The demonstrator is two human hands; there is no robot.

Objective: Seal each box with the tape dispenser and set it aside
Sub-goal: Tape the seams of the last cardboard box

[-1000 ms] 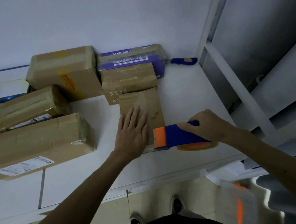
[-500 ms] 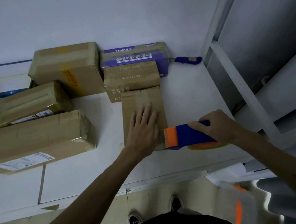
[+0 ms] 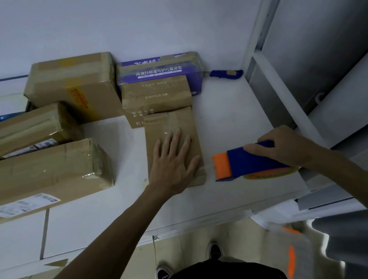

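A small flat cardboard box [image 3: 171,124] lies on the white table [image 3: 227,118], long side pointing away from me. My left hand [image 3: 173,162] presses flat on its near half with fingers spread. My right hand [image 3: 283,146] grips the blue handle of a tape dispenser [image 3: 242,162] with an orange front and a tape roll beneath. The dispenser sits just right of the box's near right corner, a small gap from it.
Several taped cardboard boxes crowd the table's left and back: a long one [image 3: 37,179], a medium one [image 3: 27,132], a tall one [image 3: 75,86], a small one [image 3: 157,97] and a purple box [image 3: 160,69]. A blue-handled tool [image 3: 226,75] lies by the wall. White shelving [image 3: 290,88] stands right.
The dispenser has moved right, off the box's near end to a spot beside it. My left hand stays pressed on the box.
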